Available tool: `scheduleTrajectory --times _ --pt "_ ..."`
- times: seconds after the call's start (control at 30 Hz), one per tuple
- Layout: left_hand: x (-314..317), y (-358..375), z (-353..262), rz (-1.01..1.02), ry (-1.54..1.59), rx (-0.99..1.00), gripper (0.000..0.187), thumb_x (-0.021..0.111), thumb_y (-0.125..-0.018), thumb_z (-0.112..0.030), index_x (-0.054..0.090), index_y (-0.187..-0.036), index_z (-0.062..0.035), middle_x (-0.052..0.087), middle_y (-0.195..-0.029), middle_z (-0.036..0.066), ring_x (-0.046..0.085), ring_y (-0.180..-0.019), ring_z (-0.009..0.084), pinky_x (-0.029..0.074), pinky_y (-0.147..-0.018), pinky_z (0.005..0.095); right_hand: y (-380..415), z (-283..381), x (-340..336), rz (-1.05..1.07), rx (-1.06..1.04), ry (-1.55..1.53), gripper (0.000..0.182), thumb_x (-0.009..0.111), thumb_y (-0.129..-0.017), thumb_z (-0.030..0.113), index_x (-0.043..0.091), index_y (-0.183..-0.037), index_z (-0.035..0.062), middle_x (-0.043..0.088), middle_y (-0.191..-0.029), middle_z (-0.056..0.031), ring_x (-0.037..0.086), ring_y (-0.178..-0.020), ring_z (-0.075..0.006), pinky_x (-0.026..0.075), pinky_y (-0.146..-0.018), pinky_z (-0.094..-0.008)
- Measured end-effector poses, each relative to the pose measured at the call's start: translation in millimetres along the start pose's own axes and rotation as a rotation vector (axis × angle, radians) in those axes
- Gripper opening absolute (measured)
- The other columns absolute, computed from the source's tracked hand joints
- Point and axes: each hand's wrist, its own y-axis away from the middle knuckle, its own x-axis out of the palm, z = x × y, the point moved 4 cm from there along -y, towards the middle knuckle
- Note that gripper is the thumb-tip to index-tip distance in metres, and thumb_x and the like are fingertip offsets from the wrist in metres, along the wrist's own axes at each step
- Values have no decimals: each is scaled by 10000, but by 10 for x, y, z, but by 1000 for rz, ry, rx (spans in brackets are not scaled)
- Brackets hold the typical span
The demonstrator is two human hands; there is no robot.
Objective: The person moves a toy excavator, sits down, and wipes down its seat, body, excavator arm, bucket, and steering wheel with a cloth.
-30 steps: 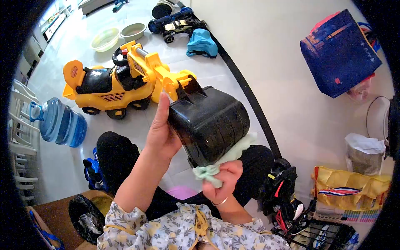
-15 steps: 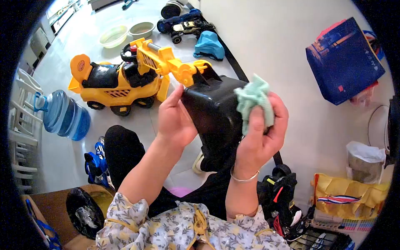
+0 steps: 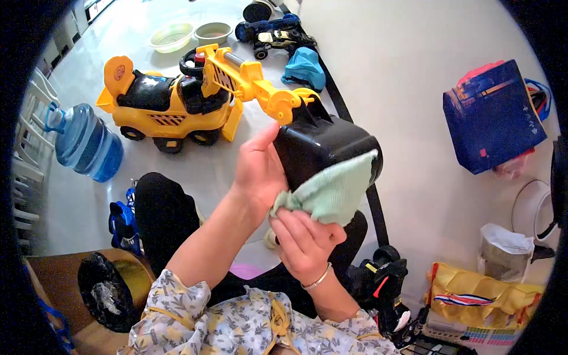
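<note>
A yellow ride-on toy excavator (image 3: 168, 112) stands at the left with its yellow arm (image 3: 251, 86) reaching toward me. At the arm's end is a black bucket (image 3: 322, 139), raised in front of me. My left hand (image 3: 260, 171) is closed on the bucket's left side, thumb up near the arm joint. Below the bucket, my right hand (image 3: 305, 239) has its fingers wrapped on a pale green cloth (image 3: 340, 192), which spreads over the bucket's lower front face. A bracelet is on my right wrist.
Basins (image 3: 171, 38), toy cars (image 3: 275, 38) and a blue item (image 3: 305, 68) lie beyond. A water bottle (image 3: 89, 142) stands left, a cardboard box (image 3: 53, 272) lower left. At right are a blue bag (image 3: 494, 118), a yellow package (image 3: 479, 296) and black shoes (image 3: 378, 284).
My right hand has moved down and left with the cloth, which is now spread out instead of bunched. The bucket has shifted right and tilted, with my left hand still on it.
</note>
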Motion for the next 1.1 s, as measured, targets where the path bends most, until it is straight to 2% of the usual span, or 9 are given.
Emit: scheduleTrajectory --times 0.27,0.37,0.53,0.67,0.7,0.87,0.93,1.0,1.1 --pt "16 4 24 -9 13 -34 472 449 -939 -312 462 -1286 8 554 -1275 178 515 -1195 338 321 -1066 505 639 -248 44 -123 138 -253 210 675 -678 -10 624 -855 91 607 -978 -47 539 -870 -250 410 -812 -373" --pt "-6 37 1 -48 -19 -31 481 446 -938 -321 461 -1288 9 551 -1281 179 508 -1202 339 317 -1067 511 915 -458 239 -374 826 -604 255 589 -840 22 530 -1087 52 548 -1130 -83 553 -945 -224 440 -892 -347" --pt "-16 92 -1 -68 -23 -38 468 413 -954 -292 433 -1291 32 535 -1285 208 506 -1207 342 316 -1073 498 915 -604 358 -695 1417 -1342 391 589 -714 -49 563 -1102 0 526 -1181 -153 548 -1073 -284 444 -925 -364" --pt "-26 169 -17 -87 -39 -21 478 409 -956 -298 429 -1287 46 530 -1289 210 505 -1207 347 323 -1069 500 1011 -678 595 -101 1092 -1008 546 592 -685 -57 497 -1218 15 555 -1179 -91 561 -1062 -228 410 -969 -323" --pt "-39 201 -4 -129 -44 -28 470 400 -960 -303 445 -1274 44 543 -1273 207 517 -1195 339 335 -1061 495 1048 -672 731 -161 1268 -1323 568 598 -672 -52 490 -1226 14 560 -1176 -87 554 -1070 -218 401 -976 -315" --pt "-92 389 -86 -189 -95 -68 456 392 -963 -310 486 -1242 38 586 -1214 190 547 -1157 322 356 -1044 482 912 -626 603 76 886 -845 576 607 -623 -49 512 -1187 21 582 -1147 -65 536 -1074 -184 407 -964 -313" --pt "-103 460 -151 -238 -162 -50 456 388 -963 -308 490 -1239 41 591 -1201 189 550 -1149 317 361 -1041 470 1058 -720 772 -444 1566 -1597 358 519 -801 -8 511 -1159 8 606 -1071 -91 611 -954 -218 487 -870 -347" --pt "-128 505 -212 -280 -180 -19 436 395 -961 -323 539 -1183 24 618 -1153 182 584 -1090 302 387 -1015 447 1306 -849 791 -440 1567 -1335 302 450 -878 46 511 -1169 -1 612 -1071 -91 624 -942 -215 507 -840 -341" --pt "-408 673 -181 -366 -288 -129 393 437 -954 -350 611 -1062 -15 667 -977 132 634 -961 243 470 -899 394 1272 -823 760 -280 1595 -1626 285 469 -901 80 528 -1166 -5 617 -1078 -93 623 -952 -208 506 -840 -323"
